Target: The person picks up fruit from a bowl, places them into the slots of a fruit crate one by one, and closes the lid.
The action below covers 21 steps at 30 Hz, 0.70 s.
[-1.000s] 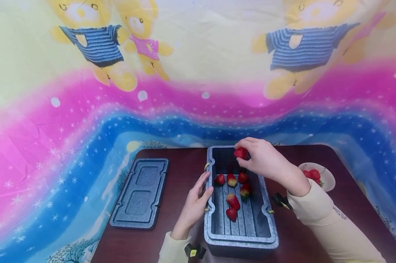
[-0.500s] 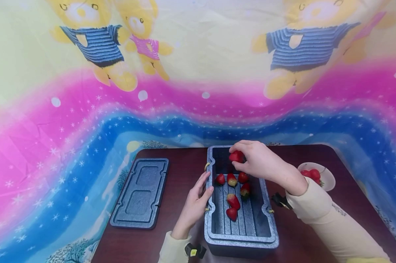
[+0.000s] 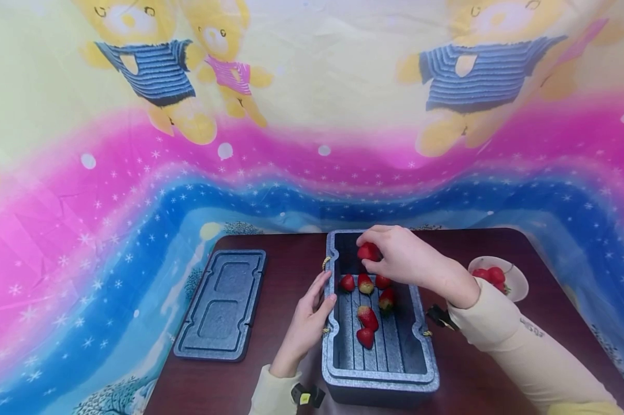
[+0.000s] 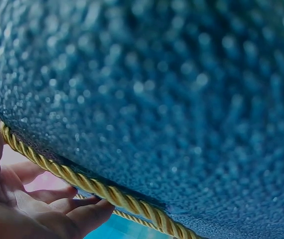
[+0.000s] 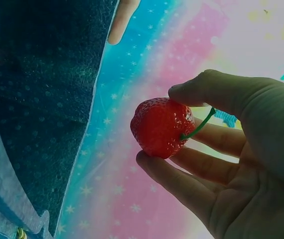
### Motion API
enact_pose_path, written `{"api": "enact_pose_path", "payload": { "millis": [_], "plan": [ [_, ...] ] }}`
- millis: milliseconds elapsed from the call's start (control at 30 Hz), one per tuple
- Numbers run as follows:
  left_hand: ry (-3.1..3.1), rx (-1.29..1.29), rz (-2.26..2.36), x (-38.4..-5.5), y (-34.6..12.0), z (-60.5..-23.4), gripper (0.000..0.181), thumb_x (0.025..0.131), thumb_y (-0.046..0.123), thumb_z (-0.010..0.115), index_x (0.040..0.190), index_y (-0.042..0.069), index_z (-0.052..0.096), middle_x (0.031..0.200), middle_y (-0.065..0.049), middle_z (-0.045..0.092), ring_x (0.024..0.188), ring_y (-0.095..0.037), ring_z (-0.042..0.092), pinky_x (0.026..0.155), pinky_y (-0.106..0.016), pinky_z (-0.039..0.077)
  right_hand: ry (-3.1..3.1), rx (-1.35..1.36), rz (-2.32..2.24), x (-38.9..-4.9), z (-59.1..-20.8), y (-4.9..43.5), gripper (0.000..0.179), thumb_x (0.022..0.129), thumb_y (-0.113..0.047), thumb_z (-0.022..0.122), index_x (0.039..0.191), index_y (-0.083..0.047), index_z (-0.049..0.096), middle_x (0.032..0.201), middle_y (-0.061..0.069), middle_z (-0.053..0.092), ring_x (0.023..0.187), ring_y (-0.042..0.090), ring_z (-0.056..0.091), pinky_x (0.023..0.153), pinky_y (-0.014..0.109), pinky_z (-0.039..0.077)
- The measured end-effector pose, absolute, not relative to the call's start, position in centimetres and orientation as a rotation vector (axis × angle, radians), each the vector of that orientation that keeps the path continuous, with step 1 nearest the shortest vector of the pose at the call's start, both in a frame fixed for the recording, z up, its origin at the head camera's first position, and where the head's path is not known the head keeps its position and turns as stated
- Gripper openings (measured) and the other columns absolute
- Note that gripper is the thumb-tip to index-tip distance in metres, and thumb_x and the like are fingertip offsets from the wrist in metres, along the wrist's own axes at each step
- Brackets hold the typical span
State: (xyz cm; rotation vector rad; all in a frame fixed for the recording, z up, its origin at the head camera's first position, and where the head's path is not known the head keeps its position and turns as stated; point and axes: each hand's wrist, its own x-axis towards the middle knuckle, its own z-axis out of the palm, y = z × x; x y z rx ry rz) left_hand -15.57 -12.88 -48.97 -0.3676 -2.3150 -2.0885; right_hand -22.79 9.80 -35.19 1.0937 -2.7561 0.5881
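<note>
Over the far end of a grey foam box (image 3: 380,380), my right hand (image 3: 407,256) pinches a red strawberry (image 3: 367,251) between thumb and fingertips. In the right wrist view that same strawberry (image 5: 158,127) has a curved green stem pointing at the palm. Several strawberries (image 3: 366,318) lie apart or in small groups on the box's ribbed floor. My left hand (image 3: 305,319) rests along the box's left side with its fingers extended. The left wrist view puts these fingers under a twisted gold rope (image 4: 82,180) on the box's outer wall; whether they touch the rope I cannot tell.
A matching grey lid (image 3: 222,305) lies flat on the left of the dark brown table (image 3: 286,253). To the right stands a white bowl (image 3: 521,283) with a few strawberries (image 3: 494,275). A printed cloth (image 3: 312,167) hangs behind the table.
My right hand has moved left and slightly down over the box, carrying the strawberry. The left hand, the box and the strawberries inside it have stayed in place.
</note>
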Motion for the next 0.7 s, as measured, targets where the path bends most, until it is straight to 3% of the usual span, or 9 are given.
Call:
{"api": "enact_pose_path", "payload": {
  "millis": [700],
  "plan": [
    [-2.333,-0.362,-2.083,-15.46,-12.85,-48.77,0.053,0.106,0.022,0.055,0.156,0.013,0.039,0.166,-0.013,0.024,0.151,-0.030,0.027,0.118,-0.049,0.026,-2.810,1.146,0.540,-22.85,-35.58,9.66,0.040,0.082,-0.021,0.084,0.118,-0.009,0.071,0.116,0.009,0.069,0.085,0.017,0.068,0.076,0.035,0.060]
  ]
}}
